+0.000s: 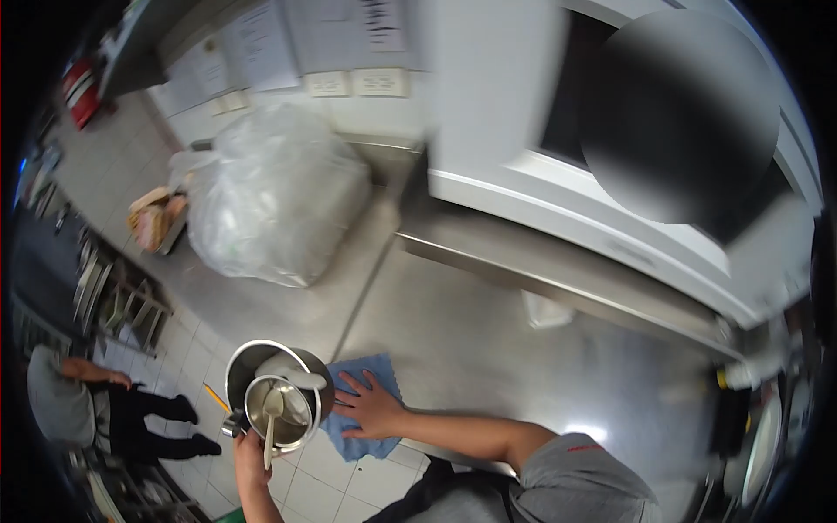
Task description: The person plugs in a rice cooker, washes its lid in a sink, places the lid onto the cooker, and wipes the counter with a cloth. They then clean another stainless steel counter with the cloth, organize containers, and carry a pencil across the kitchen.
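My left hand is closed on the handle side of a steel pot, held beside the table edge. A smaller steel pot sits in or over its mouth. A light-coloured spoon leans in the smaller pot, its handle reaching down over the rim near my left thumb. Behind it a pale, rounded utensil lies across the larger pot. My right hand lies flat with fingers spread on a blue cloth at the front edge of the steel table.
The steel table carries a large clear plastic bag at the back left. A raised steel shelf stands below a white appliance. Another person stands on the tiled floor at left. A red extinguisher is far left.
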Demonstrator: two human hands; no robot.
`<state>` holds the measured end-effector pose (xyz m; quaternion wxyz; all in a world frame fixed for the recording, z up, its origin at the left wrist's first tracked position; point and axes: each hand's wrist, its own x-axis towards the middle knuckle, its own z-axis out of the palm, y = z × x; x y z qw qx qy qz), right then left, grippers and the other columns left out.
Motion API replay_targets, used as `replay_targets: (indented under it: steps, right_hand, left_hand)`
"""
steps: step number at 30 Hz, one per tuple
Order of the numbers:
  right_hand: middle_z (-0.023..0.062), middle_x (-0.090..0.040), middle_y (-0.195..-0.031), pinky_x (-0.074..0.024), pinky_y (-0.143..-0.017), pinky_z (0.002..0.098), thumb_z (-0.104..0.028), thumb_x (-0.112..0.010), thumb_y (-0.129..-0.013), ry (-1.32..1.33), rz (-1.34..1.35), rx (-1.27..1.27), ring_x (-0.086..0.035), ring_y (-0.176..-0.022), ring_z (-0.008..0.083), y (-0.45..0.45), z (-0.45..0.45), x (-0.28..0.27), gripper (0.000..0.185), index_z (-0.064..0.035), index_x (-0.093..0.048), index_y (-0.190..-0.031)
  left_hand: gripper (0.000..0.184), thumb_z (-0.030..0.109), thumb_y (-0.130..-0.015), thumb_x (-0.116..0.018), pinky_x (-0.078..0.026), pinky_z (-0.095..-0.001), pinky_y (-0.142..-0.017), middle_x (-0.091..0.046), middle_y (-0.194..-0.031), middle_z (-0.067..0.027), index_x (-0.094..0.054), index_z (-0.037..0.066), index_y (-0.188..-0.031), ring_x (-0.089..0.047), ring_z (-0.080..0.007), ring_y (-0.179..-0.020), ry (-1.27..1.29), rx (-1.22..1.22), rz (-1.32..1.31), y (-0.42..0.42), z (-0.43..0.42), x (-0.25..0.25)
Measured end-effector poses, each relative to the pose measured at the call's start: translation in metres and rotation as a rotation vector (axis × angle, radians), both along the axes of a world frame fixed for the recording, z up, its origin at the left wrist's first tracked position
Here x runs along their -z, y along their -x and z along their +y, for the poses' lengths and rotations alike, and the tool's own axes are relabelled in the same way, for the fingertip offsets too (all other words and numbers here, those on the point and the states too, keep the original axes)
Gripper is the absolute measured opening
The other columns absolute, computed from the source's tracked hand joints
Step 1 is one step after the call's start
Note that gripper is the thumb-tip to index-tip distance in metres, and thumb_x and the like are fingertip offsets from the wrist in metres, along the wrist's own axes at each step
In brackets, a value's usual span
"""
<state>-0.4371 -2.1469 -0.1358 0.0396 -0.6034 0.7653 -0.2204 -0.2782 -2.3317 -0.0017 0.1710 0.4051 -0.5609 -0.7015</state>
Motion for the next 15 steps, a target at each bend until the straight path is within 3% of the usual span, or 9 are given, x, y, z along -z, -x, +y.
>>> replay_targets:
  steps: [4,8,9,10,14,15]
  right_hand:
    - [0.0037,-0.028,-0.147,-0.0225,-0.104,0.0563,-0.057,-0.052,-0.080,-0.113,0.018,0.188,-0.020,-0.136,0.0339,-0.015,0.146,-0.016,0.065,-0.0237,-0.042,-0.135]
    - [0.0040,-0.032,-0.145,-0.0238,-0.101,0.0591,-0.061,-0.056,-0.074,-0.206,0.091,0.706,-0.024,-0.134,0.0343,-0.046,0.344,-0.019,0.069,-0.0250,-0.045,-0.132]
    - [0.0047,-0.032,-0.145,-0.0210,-0.101,0.0609,-0.061,-0.056,-0.075,-0.255,0.139,0.855,-0.022,-0.135,0.0345,-0.058,0.396,-0.012,0.069,-0.0250,-0.045,-0.133]
    - [0.0051,-0.030,-0.146,-0.0183,-0.101,0.0625,-0.060,-0.055,-0.076,-0.246,0.163,0.998,-0.020,-0.136,0.0349,-0.069,0.450,-0.006,0.068,-0.0254,-0.044,-0.134]
    - [0.0059,-0.019,-0.151,-0.0147,-0.103,0.0609,-0.060,-0.048,-0.080,-0.432,0.066,1.601,-0.015,-0.137,0.0367,-0.095,0.619,0.000,0.074,-0.0231,-0.031,-0.142]
    - [0.0070,-0.018,-0.152,-0.0147,-0.103,0.0615,-0.061,-0.047,-0.081,-0.437,0.037,1.778,-0.015,-0.137,0.0382,-0.086,0.634,0.004,0.076,-0.0227,-0.028,-0.143]
  left_hand:
    - [0.029,0.012,-0.085,-0.045,-0.060,-0.0447,-0.058,-0.063,-0.088,-0.0167,-0.052,-0.004,-0.108,-0.067,-0.0281,-0.072,-0.092,0.210,-0.021,0.040,0.045,0.016]
    - [0.035,0.007,-0.080,-0.045,-0.060,-0.0471,-0.056,-0.061,-0.097,-0.0214,-0.047,-0.005,-0.113,-0.066,-0.0342,-0.075,-0.097,0.442,-0.134,0.057,0.101,0.050]
    - [0.037,0.007,-0.079,-0.047,-0.060,-0.0438,-0.056,-0.060,-0.095,-0.0186,-0.046,0.000,-0.116,-0.066,-0.0319,-0.073,-0.099,0.495,-0.138,0.061,0.115,0.062]
    - [0.039,0.005,-0.078,-0.046,-0.060,-0.0448,-0.055,-0.060,-0.096,-0.0187,-0.044,-0.001,-0.117,-0.066,-0.0326,-0.074,-0.088,0.588,-0.164,0.066,0.135,0.061]
    - [0.043,0.003,-0.079,-0.048,-0.054,-0.0312,-0.070,-0.060,-0.100,-0.0121,-0.044,-0.001,-0.122,-0.062,-0.0210,-0.085,-0.012,0.916,-0.140,0.097,0.192,0.089]
    - [0.044,0.004,-0.080,-0.048,-0.048,-0.0261,-0.075,-0.060,-0.102,-0.0088,-0.044,0.001,-0.124,-0.058,-0.0163,-0.089,0.058,0.992,-0.095,0.107,0.220,0.069]
